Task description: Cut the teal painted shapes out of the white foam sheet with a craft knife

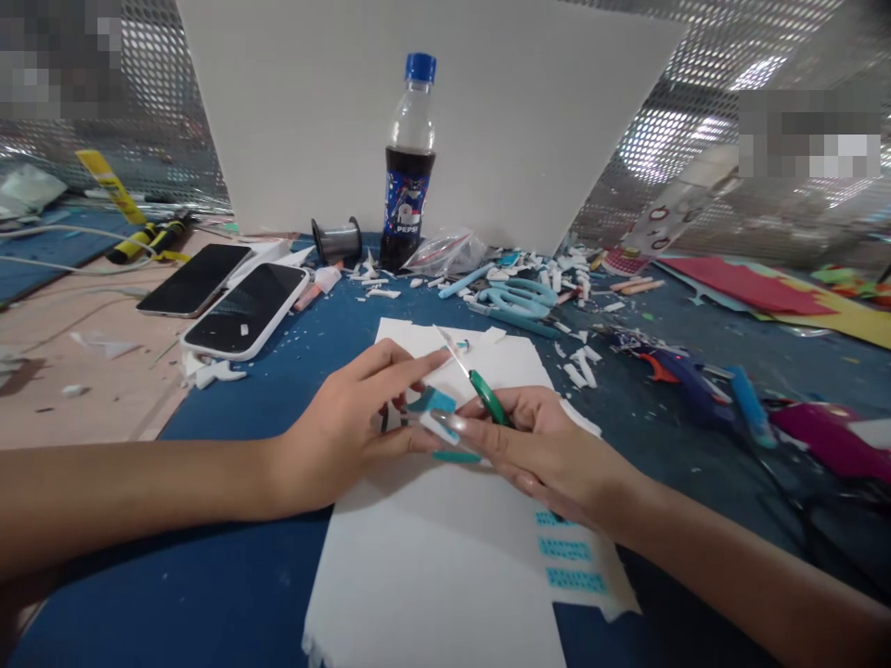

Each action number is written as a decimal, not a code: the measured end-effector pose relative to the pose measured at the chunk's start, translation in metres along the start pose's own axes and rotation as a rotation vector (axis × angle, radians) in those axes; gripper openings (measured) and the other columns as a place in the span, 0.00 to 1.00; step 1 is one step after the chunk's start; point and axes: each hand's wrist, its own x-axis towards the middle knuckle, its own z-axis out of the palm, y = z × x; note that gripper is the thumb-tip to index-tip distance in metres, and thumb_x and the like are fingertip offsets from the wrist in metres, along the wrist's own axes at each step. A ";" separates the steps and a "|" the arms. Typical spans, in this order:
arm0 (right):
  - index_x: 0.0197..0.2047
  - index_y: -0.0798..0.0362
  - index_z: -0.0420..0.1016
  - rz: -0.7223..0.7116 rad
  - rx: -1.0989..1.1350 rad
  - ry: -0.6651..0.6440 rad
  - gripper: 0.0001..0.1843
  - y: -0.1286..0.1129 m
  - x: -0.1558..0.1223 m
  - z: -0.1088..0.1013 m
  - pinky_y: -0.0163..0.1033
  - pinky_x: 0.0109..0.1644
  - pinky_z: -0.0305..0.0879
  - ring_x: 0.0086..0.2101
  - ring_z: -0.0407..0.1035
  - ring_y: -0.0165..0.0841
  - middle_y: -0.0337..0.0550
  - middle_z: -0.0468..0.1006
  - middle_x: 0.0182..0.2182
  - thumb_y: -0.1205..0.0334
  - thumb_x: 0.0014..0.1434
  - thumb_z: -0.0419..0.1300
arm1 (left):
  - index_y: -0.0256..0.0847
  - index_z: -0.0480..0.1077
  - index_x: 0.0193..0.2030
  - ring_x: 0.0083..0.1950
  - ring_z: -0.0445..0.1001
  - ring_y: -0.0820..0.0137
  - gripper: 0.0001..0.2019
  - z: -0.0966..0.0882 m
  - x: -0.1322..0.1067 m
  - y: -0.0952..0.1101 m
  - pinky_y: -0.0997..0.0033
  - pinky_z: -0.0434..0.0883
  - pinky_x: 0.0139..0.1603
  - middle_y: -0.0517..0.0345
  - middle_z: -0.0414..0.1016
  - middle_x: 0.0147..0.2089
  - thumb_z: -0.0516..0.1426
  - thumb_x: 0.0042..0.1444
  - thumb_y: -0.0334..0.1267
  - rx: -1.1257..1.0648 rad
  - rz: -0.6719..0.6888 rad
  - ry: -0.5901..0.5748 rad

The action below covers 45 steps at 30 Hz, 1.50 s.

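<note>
Left hand point(348, 408), right hand point(549, 441) close together, fingers point(400, 376) bent, forearms point(174, 482) converging.

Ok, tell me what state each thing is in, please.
Bottle: upright, capped, partly full.
White-edged phone: face up, screen dark.
Dark phone: face up, screen dark.
Green-handled tool: in the right hand, blade bare.
Light-blue scissors: lying down, blades unclear.
Spool: on its side, wound.
</note>
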 end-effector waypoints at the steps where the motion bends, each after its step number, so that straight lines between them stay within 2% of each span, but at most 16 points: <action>1: 0.31 0.56 0.71 -0.001 0.000 0.007 0.17 0.000 0.000 0.000 0.29 0.15 0.35 0.10 0.42 0.18 0.25 0.55 0.07 0.50 0.51 0.65 | 0.31 0.65 0.56 0.33 0.67 0.74 0.22 0.000 0.000 0.001 0.75 0.71 0.30 0.55 0.65 0.38 0.56 0.60 0.46 0.009 -0.043 -0.011; 4: 0.33 0.56 0.71 0.007 -0.015 0.020 0.17 0.001 0.001 -0.002 0.29 0.14 0.34 0.10 0.41 0.18 0.24 0.54 0.07 0.49 0.51 0.65 | 0.34 0.65 0.55 0.32 0.68 0.75 0.22 -0.001 0.001 0.002 0.77 0.72 0.28 0.55 0.65 0.40 0.58 0.58 0.46 0.001 -0.115 -0.047; 7: 0.36 0.56 0.71 0.001 -0.053 0.018 0.17 0.001 0.000 -0.006 0.28 0.14 0.35 0.09 0.41 0.19 0.24 0.54 0.07 0.49 0.54 0.63 | 0.37 0.63 0.58 0.36 0.70 0.73 0.22 -0.001 0.000 0.002 0.75 0.74 0.31 0.51 0.65 0.45 0.58 0.60 0.43 -0.012 -0.071 -0.070; 10: 0.39 0.55 0.72 -0.018 -0.097 0.014 0.16 0.003 -0.001 -0.009 0.28 0.14 0.36 0.08 0.42 0.19 0.24 0.55 0.06 0.49 0.57 0.60 | 0.38 0.64 0.57 0.44 0.72 0.68 0.18 0.000 0.000 0.000 0.72 0.76 0.36 0.48 0.66 0.50 0.56 0.61 0.38 -0.023 -0.032 -0.074; 14: 0.39 0.56 0.72 -0.009 -0.118 0.007 0.16 0.002 -0.003 -0.007 0.26 0.12 0.37 0.08 0.42 0.19 0.24 0.56 0.07 0.50 0.57 0.61 | 0.38 0.64 0.57 0.50 0.73 0.65 0.18 0.001 0.000 0.000 0.68 0.76 0.44 0.45 0.69 0.52 0.57 0.61 0.36 -0.011 0.025 -0.042; 16: 0.39 0.56 0.72 0.004 -0.128 -0.005 0.17 -0.001 -0.005 -0.005 0.26 0.12 0.37 0.08 0.43 0.19 0.25 0.56 0.07 0.50 0.56 0.61 | 0.36 0.67 0.55 0.49 0.74 0.65 0.16 0.001 -0.001 0.000 0.67 0.75 0.47 0.45 0.72 0.50 0.57 0.61 0.36 0.024 0.075 -0.022; 19: 0.40 0.57 0.72 -0.002 -0.154 -0.032 0.18 -0.004 -0.007 -0.004 0.26 0.11 0.38 0.09 0.44 0.20 0.25 0.56 0.07 0.49 0.56 0.61 | 0.34 0.71 0.47 0.44 0.76 0.67 0.11 -0.001 -0.001 0.001 0.71 0.75 0.44 0.46 0.76 0.43 0.57 0.61 0.36 0.073 0.115 0.029; 21: 0.43 0.57 0.72 -0.091 -0.168 -0.034 0.22 -0.005 -0.007 -0.008 0.28 0.12 0.38 0.09 0.44 0.20 0.26 0.57 0.09 0.45 0.58 0.59 | 0.33 0.71 0.47 0.41 0.76 0.68 0.11 -0.002 -0.001 0.003 0.72 0.75 0.42 0.47 0.76 0.41 0.58 0.60 0.37 0.095 0.112 0.071; 23: 0.42 0.56 0.72 -0.262 -0.225 0.008 0.24 -0.005 -0.007 -0.016 0.29 0.13 0.40 0.11 0.45 0.20 0.28 0.57 0.11 0.41 0.60 0.54 | 0.33 0.71 0.50 0.40 0.75 0.70 0.13 -0.003 -0.001 0.004 0.74 0.74 0.41 0.47 0.76 0.41 0.57 0.61 0.37 0.098 0.088 0.085; 26: 0.33 0.55 0.72 -0.523 -0.522 0.069 0.24 -0.005 -0.005 -0.031 0.32 0.18 0.46 0.14 0.49 0.22 0.32 0.59 0.15 0.43 0.64 0.49 | 0.37 0.71 0.51 0.38 0.75 0.72 0.12 -0.004 -0.001 0.004 0.76 0.74 0.38 0.50 0.75 0.41 0.57 0.61 0.34 0.045 0.057 0.069; 29: 0.32 0.54 0.72 -0.719 -0.808 0.004 0.24 -0.003 0.000 -0.039 0.35 0.25 0.52 0.21 0.56 0.26 0.37 0.64 0.21 0.45 0.66 0.46 | 0.38 0.72 0.48 0.38 0.75 0.73 0.10 -0.005 -0.002 0.004 0.78 0.75 0.37 0.51 0.75 0.42 0.58 0.60 0.32 -0.035 0.036 0.067; 31: 0.34 0.53 0.71 -0.831 -0.886 -0.048 0.24 -0.002 0.003 -0.040 0.37 0.30 0.54 0.25 0.57 0.29 0.39 0.66 0.23 0.44 0.66 0.44 | 0.37 0.72 0.48 0.36 0.75 0.74 0.11 -0.006 -0.002 0.003 0.81 0.74 0.36 0.52 0.76 0.41 0.60 0.58 0.31 -0.077 0.030 0.069; 33: 0.35 0.52 0.70 -0.885 -0.924 -0.074 0.24 -0.001 0.006 -0.039 0.37 0.32 0.54 0.27 0.56 0.31 0.39 0.65 0.23 0.44 0.65 0.44 | 0.37 0.72 0.48 0.35 0.75 0.76 0.12 -0.006 -0.003 0.002 0.82 0.74 0.35 0.52 0.77 0.41 0.61 0.56 0.32 -0.111 0.023 0.060; 38: 0.34 0.53 0.70 -0.893 -0.990 -0.115 0.23 0.002 0.011 -0.040 0.37 0.33 0.54 0.28 0.55 0.31 0.39 0.64 0.23 0.45 0.66 0.43 | 0.39 0.73 0.47 0.36 0.77 0.75 0.11 -0.005 -0.003 0.001 0.81 0.77 0.34 0.52 0.78 0.44 0.60 0.57 0.32 -0.134 -0.011 0.058; 45: 0.34 0.52 0.71 -0.920 -1.011 -0.085 0.19 0.011 0.016 -0.044 0.37 0.32 0.55 0.28 0.56 0.32 0.40 0.65 0.23 0.51 0.67 0.47 | 0.40 0.73 0.49 0.42 0.78 0.72 0.13 -0.005 -0.004 0.003 0.80 0.78 0.38 0.53 0.78 0.47 0.60 0.56 0.28 -0.175 -0.026 0.064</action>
